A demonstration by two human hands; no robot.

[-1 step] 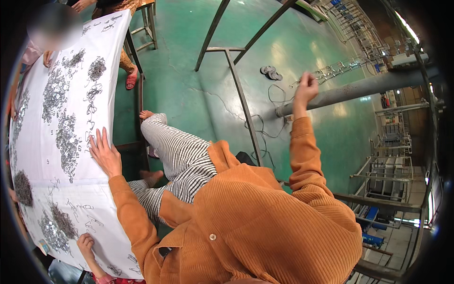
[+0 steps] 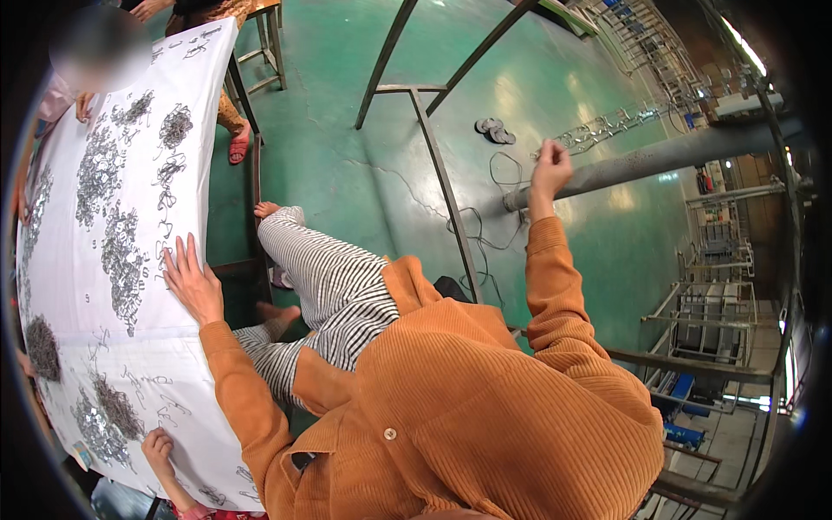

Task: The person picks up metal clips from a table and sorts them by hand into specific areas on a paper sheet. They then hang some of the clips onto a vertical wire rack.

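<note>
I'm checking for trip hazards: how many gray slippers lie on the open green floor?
2: left slipper and right slipper, close together, beyond and left of the right hand. Others may be hidden.

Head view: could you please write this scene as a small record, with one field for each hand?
Left hand: lies spread on the white-covered table
Right hand: raised and curled, close in the picture to a strand of metal pieces; grip unclear
On the table: heaps of small metal pieces
Another person's hand: at the table, lower in the picture
Floor: green, with dark slippers
</note>
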